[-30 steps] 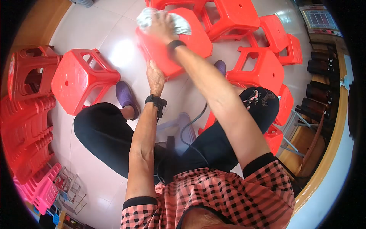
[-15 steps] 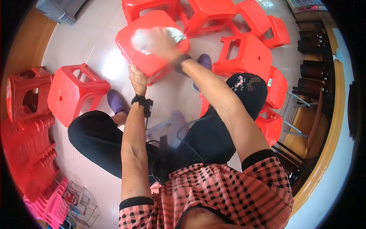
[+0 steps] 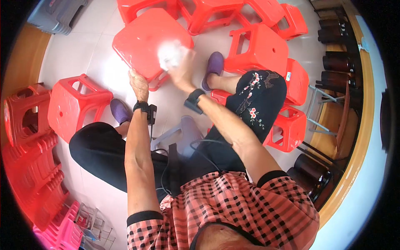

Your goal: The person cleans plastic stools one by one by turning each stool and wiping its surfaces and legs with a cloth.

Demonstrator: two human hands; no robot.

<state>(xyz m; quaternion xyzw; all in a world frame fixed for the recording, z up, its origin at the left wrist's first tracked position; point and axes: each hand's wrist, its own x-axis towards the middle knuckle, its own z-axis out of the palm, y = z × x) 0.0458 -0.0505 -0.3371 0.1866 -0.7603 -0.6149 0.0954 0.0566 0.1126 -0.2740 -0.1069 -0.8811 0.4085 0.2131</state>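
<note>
A red plastic stool (image 3: 143, 35) stands in front of me with its seat facing up. My left hand (image 3: 138, 84) is closed on the near edge of that seat, its fingertips partly hidden. Pressed against the near right part of the seat is a crumpled white cloth (image 3: 170, 54), blurred at its edges. My right hand (image 3: 182, 71) grips the cloth, also somewhat smeared by motion.
More red stools (image 3: 258, 48) crowd the far and right side, with another red stool (image 3: 77, 106) at left. Stacked red stools (image 3: 35, 175) line the left edge. Dark brown chairs or stools (image 3: 337, 62) stand along the right wall. A grey stool (image 3: 56, 16) is far left.
My right hand has moved the cloth from the middle of the seat back toward me, to its near right edge. My left hand keeps its hold. The whole view has shifted slightly.
</note>
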